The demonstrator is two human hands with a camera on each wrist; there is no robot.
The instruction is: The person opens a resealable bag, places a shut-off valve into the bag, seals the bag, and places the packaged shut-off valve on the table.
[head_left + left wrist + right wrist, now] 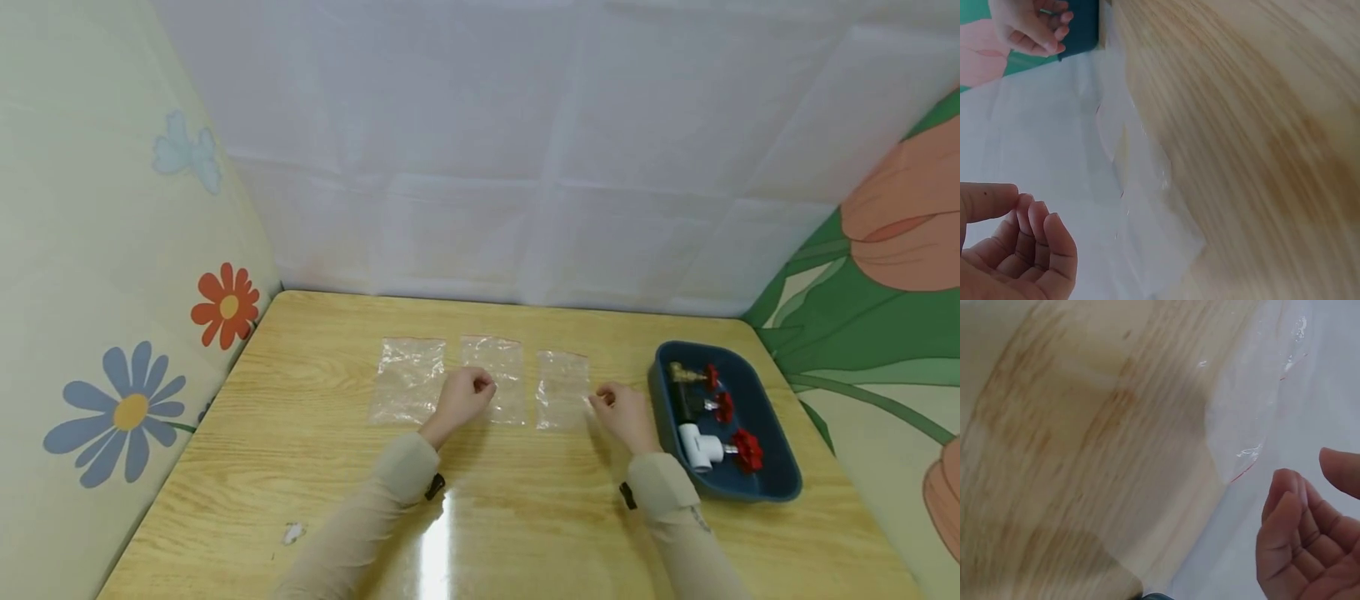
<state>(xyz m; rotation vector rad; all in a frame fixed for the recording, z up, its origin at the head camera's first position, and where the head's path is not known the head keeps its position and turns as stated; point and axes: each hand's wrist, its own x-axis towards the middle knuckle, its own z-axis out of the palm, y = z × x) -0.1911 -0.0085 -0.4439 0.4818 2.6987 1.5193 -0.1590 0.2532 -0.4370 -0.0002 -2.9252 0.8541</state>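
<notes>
Three clear zip bags lie flat in a row on the wooden table: a left bag (pixel 405 379), a middle bag (pixel 508 387) and a right bag (pixel 562 390). Above the middle bag, overlapping its left side in the head view, hovers my left hand (pixel 463 398). Its fingers are loosely curled, the thumb lies close to the forefinger, and it holds nothing. My right hand (pixel 626 414) is just right of the right bag, between it and the blue basin. In the right wrist view its fingers (pixel 1279 544) curl loosely, with the thumb apart and nothing between them.
The dark blue basin (pixel 776 454) stands at the table's right. Inside are a brass valve (pixel 684 374), a black valve (pixel 688 404) and a white valve (pixel 701 446), each with a red handwheel. Cloth walls border the table (pixel 300 467) at its back and sides.
</notes>
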